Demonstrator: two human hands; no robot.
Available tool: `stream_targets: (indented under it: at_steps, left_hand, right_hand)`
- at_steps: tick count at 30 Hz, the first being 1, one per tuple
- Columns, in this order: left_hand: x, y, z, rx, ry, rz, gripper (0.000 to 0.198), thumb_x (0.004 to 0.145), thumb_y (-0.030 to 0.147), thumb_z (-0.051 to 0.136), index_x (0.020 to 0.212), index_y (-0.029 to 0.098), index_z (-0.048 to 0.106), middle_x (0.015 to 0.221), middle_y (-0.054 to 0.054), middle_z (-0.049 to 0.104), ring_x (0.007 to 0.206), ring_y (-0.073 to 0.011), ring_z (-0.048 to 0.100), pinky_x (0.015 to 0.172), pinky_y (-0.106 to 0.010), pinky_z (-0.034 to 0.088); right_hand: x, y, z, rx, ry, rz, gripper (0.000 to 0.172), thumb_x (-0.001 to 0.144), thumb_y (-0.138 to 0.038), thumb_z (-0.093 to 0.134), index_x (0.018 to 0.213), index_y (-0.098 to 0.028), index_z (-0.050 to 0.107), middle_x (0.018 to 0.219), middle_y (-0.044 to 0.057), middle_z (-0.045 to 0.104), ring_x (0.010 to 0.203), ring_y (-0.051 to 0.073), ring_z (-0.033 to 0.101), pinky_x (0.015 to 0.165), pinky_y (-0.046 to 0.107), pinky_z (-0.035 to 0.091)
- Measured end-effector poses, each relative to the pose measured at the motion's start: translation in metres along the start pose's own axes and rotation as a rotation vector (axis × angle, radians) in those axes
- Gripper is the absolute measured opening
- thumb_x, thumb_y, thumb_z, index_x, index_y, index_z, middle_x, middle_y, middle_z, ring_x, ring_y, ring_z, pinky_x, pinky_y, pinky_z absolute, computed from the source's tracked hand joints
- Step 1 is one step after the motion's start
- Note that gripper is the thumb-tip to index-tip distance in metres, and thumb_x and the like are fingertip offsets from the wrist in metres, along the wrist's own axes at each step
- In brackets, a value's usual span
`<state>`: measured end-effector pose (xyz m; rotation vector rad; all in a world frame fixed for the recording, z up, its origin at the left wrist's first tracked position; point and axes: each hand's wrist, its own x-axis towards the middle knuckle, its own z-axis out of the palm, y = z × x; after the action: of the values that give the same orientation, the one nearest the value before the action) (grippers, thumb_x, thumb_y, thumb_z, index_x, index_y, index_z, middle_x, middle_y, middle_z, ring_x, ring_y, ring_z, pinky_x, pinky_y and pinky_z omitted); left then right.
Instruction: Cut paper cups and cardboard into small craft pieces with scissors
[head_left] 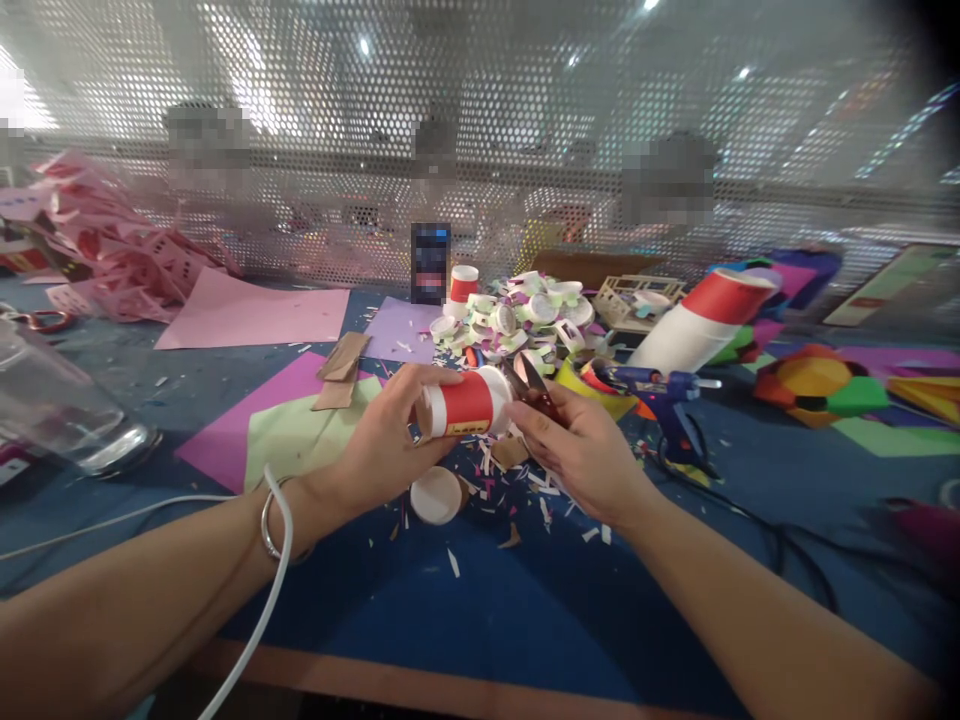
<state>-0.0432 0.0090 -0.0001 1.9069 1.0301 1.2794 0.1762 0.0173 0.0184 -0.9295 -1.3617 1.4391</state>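
A red and white paper cup (471,403) lies on its side in the air, with my left hand (401,415) wrapped around its left end. My right hand (581,440) grips a pair of scissors (534,388) whose blades point up and left, close beside the cup's right end. Whether the blades touch the cup I cannot tell. Below the cup, a round white cup piece (436,495) rests on the blue table (465,640). Paper snippets (487,480) are scattered around it.
Behind my hands is a heap of cut cup rings (525,310). At right are stacked paper cups (697,320) and a blue glue gun (667,390) with a trailing cable. A clear glass (82,410) stands tilted-looking at left, near coloured paper (255,310). A white cable (274,600) crosses my left wrist.
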Motion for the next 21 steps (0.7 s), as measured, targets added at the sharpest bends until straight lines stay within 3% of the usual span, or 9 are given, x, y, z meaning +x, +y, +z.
stream_targets:
  at_steps: [3, 6, 9, 11, 13, 16, 21]
  left_hand:
    - [0.0, 0.007, 0.001, -0.207, -0.044, -0.134, 0.058, 0.077, 0.024, 0.08, 0.125, 0.023, 0.049, 0.122, -0.012, 0.062, 0.105, -0.0253, 0.065, 0.085, -0.039, 0.058]
    - [0.001, 0.011, 0.001, -0.465, -0.085, -0.385, 0.049, 0.081, 0.033, 0.077, 0.122, 0.021, 0.051, 0.118, -0.012, 0.064, 0.098, -0.0224, 0.067, 0.08, -0.036, 0.059]
    - [0.004, 0.013, 0.0, -0.67, -0.088, -0.602, 0.036, 0.081, 0.036, 0.077, 0.108, 0.017, 0.062, 0.105, -0.01, 0.068, 0.086, -0.0179, 0.067, 0.073, -0.03, 0.057]
    - [0.006, 0.014, 0.001, -0.715, -0.092, -0.66, 0.032, 0.079, 0.035, 0.079, 0.101, 0.016, 0.065, 0.094, -0.007, 0.069, 0.076, -0.0145, 0.065, 0.065, -0.026, 0.052]
    - [0.006, 0.017, 0.001, -0.689, -0.075, -0.645, 0.032, 0.079, 0.034, 0.079, 0.101, 0.016, 0.066, 0.088, -0.005, 0.068, 0.071, -0.0127, 0.062, 0.061, -0.024, 0.048]
    - [0.006, 0.018, 0.002, -0.617, 0.001, -0.544, 0.035, 0.081, 0.031, 0.078, 0.109, 0.015, 0.064, 0.098, -0.006, 0.07, 0.083, -0.0143, 0.063, 0.073, -0.026, 0.048]
    - [0.008, 0.006, 0.001, -0.447, 0.127, -0.372, 0.045, 0.087, 0.032, 0.072, 0.125, 0.017, 0.056, 0.112, -0.009, 0.069, 0.1, -0.0188, 0.063, 0.087, -0.032, 0.048]
  right_hand:
    - [0.0, -0.003, -0.001, -0.03, 0.036, -0.015, 0.02, 0.083, -0.039, 0.076, 0.084, -0.024, 0.062, 0.059, -0.007, 0.039, 0.048, 0.008, 0.024, 0.043, 0.026, 0.019]
    - [0.001, -0.006, -0.004, -0.09, 0.06, -0.023, 0.02, 0.083, -0.04, 0.075, 0.086, -0.024, 0.063, 0.059, -0.007, 0.04, 0.048, 0.009, 0.027, 0.044, 0.025, 0.024]
    - [0.001, -0.008, -0.006, -0.179, 0.032, -0.046, 0.019, 0.085, -0.04, 0.072, 0.086, -0.023, 0.063, 0.067, -0.004, 0.051, 0.054, 0.011, 0.04, 0.05, 0.026, 0.036]
    - [0.001, -0.008, -0.008, -0.237, 0.005, -0.058, 0.019, 0.088, -0.041, 0.069, 0.088, -0.022, 0.063, 0.075, -0.001, 0.057, 0.062, 0.013, 0.048, 0.057, 0.027, 0.044]
    - [0.001, -0.007, -0.009, -0.275, -0.008, -0.071, 0.021, 0.089, -0.042, 0.068, 0.09, -0.022, 0.062, 0.079, 0.0, 0.06, 0.068, 0.014, 0.054, 0.062, 0.028, 0.047]
    - [0.002, -0.005, -0.011, -0.339, 0.011, -0.097, 0.024, 0.09, -0.044, 0.066, 0.091, -0.02, 0.061, 0.077, 0.0, 0.057, 0.068, 0.014, 0.054, 0.06, 0.027, 0.045]
    - [0.001, -0.003, -0.01, -0.452, 0.084, -0.162, 0.027, 0.093, -0.047, 0.064, 0.093, -0.02, 0.061, 0.069, -0.004, 0.047, 0.06, 0.009, 0.042, 0.053, 0.024, 0.033]
